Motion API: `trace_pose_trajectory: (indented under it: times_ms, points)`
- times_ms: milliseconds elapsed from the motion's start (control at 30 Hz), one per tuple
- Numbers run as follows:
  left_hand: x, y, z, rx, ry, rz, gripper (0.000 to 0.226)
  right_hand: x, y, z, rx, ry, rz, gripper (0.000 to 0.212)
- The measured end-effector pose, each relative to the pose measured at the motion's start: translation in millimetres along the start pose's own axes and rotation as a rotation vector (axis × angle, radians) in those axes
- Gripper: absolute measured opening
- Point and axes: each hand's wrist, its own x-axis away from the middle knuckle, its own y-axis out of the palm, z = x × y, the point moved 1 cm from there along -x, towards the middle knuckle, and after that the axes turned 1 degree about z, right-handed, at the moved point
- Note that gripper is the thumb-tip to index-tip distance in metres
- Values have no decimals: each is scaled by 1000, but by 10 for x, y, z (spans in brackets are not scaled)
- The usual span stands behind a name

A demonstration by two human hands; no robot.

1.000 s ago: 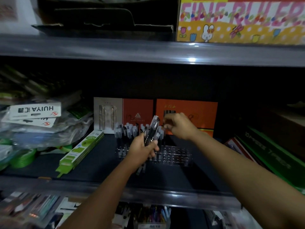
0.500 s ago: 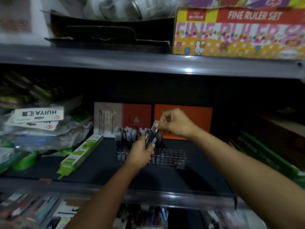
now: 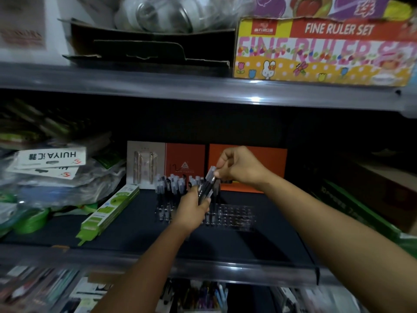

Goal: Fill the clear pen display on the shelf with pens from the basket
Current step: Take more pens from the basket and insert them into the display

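Left hand [image 3: 191,211] is wrapped around a bundle of pens [image 3: 204,190], held tilted just above the display [image 3: 230,216]. The bundle's caps point up and right, and the bottom ends are hidden behind the fist.

Right hand [image 3: 240,168] sits above the display with fingers curled, thumb and forefinger pinching the cap end of one pen at the top of the bundle. That pen is touching the others; can't tell if it is clear of the left hand's grip.

The display is a clear block with rows of holes, sitting mid-shelf [image 3: 135,224]. Its left rear section is filled with upright capped pens [image 3: 173,182], its right section shows open holes, and its front left is hidden by the left hand.

Behind the display, an orange box [image 3: 255,154] and a red-and-grey pen box [image 3: 167,161] stand against the back. Left of the display, a green pack [image 3: 108,211] lies flat at an angle. Further left is a pile of bagged stock with a "HUIYA" card [image 3: 50,158] on top. Right of the display are dark green boxes [image 3: 352,213], too dim to read.

On the shelf above the display are a "FINE RULER SET" box [image 3: 322,50] and a torn cardboard tray [image 3: 146,48]. Below the display's shelf are more pens, blurred. No basket in frame.
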Motion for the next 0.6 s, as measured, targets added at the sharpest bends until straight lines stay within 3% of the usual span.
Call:
trace_pose_trajectory:
  times_ms: [133,300,433,600]
  points:
    - [0,-15,-9,-51,8,-11,9,-10,-42,8,28,2,33,21]
    - [15,-96,-102,-111,-4,-15,13,-54,-255,-19,-18,27,203,19]
    - [12,-160,-177,-147,-20,0,16,-84,-427,3,71,33,299,13]
    - [-10,-152,-239,-163,-17,13,23,-93,-363,233,290,19,278,10]
